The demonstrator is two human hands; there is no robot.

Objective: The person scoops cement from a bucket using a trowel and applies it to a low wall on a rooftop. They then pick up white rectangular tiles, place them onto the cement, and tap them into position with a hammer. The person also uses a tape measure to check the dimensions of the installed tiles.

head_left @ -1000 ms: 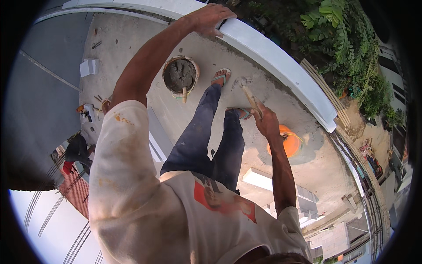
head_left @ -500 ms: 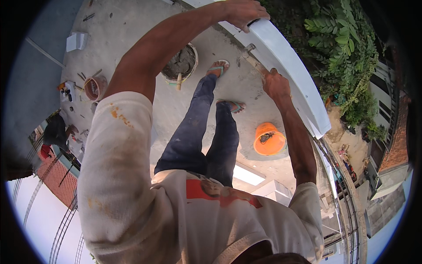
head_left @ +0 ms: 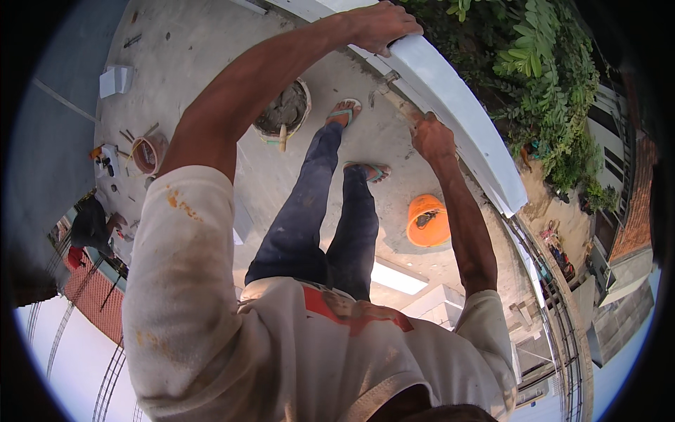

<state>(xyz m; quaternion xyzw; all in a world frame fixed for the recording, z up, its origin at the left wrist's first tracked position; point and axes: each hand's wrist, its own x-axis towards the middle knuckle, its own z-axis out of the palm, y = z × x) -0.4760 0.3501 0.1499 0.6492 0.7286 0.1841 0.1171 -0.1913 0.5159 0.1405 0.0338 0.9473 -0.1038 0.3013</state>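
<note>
My left hand (head_left: 385, 27) is closed over the top edge of a long white block (head_left: 453, 105) along the parapet, fingers curled onto it. My right hand (head_left: 432, 133) grips the wooden handle of a hammer-like tool (head_left: 401, 104), whose head is at the inner face of that block, low near the floor edge. Whether the head touches it, I cannot tell. Below lie my sandalled feet on the concrete floor (head_left: 288, 183). A bucket of grey mortar (head_left: 285, 105) with a wooden handle sticking out stands beside my left arm, partly hidden by it.
An orange bucket (head_left: 429, 218) stands right of my legs. At left are a pinkish bucket (head_left: 148, 155), small tools and a white block (head_left: 114, 82). A co-worker (head_left: 91, 228) is at far left. Foliage (head_left: 534, 63) and a lower yard lie beyond the parapet edge.
Since a second ago my right hand has risen, bringing the tool up to the white block. My left hand still grips the block. The view has shifted, mostly in the first half second.
</note>
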